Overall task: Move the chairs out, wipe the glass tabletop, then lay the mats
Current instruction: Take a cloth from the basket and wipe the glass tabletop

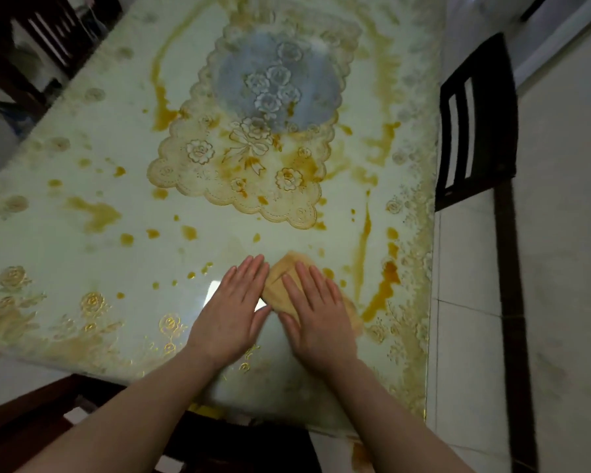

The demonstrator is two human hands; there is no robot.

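The glass tabletop [82, 172] fills the view, streaked and spotted with orange-yellow stains. A lace-patterned gold mat [239, 179] lies at its middle, under a bluish reflection. Near the front edge a yellowish cloth [282, 278] lies flat on the glass. My right hand [318, 315] presses flat on top of it, fingers spread. My left hand [234, 308] lies flat beside it, its fingertips touching the cloth's left edge. Most of the cloth is hidden under my right hand.
A dark wooden chair [475, 124] stands off the table's right side on the pale tiled floor. Another dark chair [45, 39] is at the far left corner. Dark wood, a chair or the table frame [41, 421], shows below the table's near edge.
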